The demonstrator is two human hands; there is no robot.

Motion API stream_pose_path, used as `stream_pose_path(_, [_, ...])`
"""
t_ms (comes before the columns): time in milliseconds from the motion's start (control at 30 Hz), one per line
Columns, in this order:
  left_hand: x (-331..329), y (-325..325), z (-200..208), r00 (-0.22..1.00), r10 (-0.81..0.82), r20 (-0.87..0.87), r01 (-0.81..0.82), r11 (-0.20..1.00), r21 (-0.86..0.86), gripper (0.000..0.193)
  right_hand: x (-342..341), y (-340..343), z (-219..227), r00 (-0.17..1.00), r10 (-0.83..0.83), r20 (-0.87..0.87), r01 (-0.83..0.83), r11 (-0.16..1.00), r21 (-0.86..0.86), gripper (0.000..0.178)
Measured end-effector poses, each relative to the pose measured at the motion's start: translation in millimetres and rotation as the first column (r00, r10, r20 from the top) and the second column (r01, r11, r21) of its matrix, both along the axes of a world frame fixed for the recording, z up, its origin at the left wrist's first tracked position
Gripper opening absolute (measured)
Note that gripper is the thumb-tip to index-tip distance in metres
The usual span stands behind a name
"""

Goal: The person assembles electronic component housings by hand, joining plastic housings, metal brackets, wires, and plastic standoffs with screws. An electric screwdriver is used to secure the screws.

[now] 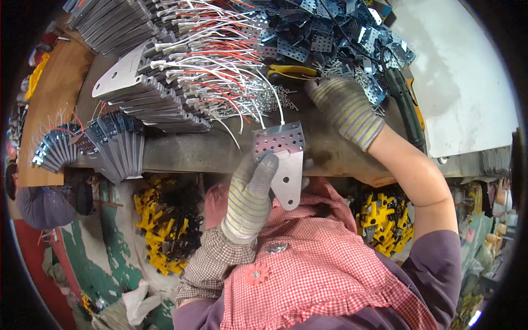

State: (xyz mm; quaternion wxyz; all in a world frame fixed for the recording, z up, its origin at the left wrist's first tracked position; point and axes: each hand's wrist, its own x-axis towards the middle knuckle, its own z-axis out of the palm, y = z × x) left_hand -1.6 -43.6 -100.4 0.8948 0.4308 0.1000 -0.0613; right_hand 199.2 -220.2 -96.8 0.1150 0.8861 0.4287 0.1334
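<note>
My left hand (251, 201), in a striped knitted glove, is closed round a flat silver metal bracket (288, 184). The thumb lies on its front, and fingertips show behind its right edge. On the bracket's upper part sits a perforated metal plate (279, 140), with white wires at its top. Gloved the same way, my right hand (347, 107) reaches to small loose screws (332, 69) at the back of the bench. Its fingertips are hidden, so I cannot see whether they grip anything. Yellow-handled pliers (294, 71) lie just left of it.
Stacked grey brackets (148, 102) with white and red wires (214, 60) fill the back left. Perforated plates (294, 48) heap up behind my right hand. A dark power screwdriver (404, 104) lies right of it. Yellow-and-black parts (159, 225) sit below the bench edge.
</note>
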Motion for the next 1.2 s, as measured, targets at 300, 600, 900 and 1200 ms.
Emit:
stream_pose_path(300, [2.2,0.2,2.6,0.996,0.038,-0.082,-0.036,0.999,0.029,0.056,7.8,-18.3,-4.0,0.995,-0.085,-0.06,0.093,0.985,0.144,0.031])
stream_pose_path(600, [9.7,-12.2,-6.5,0.987,0.146,-0.063,-0.137,0.982,0.128,0.045,-86.6,-18.8,-0.6,0.584,0.576,-0.572,0.524,0.27,0.808,0.012])
stream_pose_path(900, [7.0,-17.6,-9.0,0.988,0.154,-0.022,-0.14,0.942,0.305,0.039,-93.8,-24.2,-5.3,0.852,0.416,-0.319,0.163,0.368,0.915,0.022])
stream_pose_path(1200, [9.7,-17.2,-14.3,0.992,-0.002,-0.122,-0.003,0.999,-0.045,0.057,-102.1,-36.9,7.4,0.799,0.374,-0.47,0.309,0.416,0.855,0.031])
